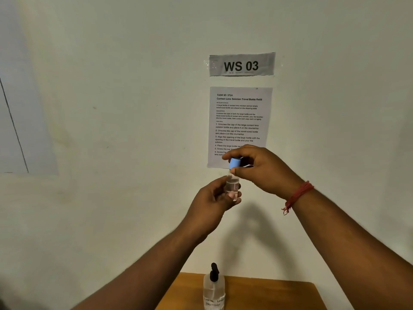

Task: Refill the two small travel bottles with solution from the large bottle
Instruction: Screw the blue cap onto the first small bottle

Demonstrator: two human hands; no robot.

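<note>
One large bottle (213, 287) stands below; left hand (214, 195) grips one travel bottle (232, 185), right hand (257, 168) pinches its cap (234, 163).

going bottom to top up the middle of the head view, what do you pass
wooden table → large bottle with black pump → left hand holding the small travel bottle → right hand pinching its blue cap → task sheet → WS 03 sign

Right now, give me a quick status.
Left hand grips small bottle. Right hand pinches its blue cap. Large bottle stands on table, capped.
</note>
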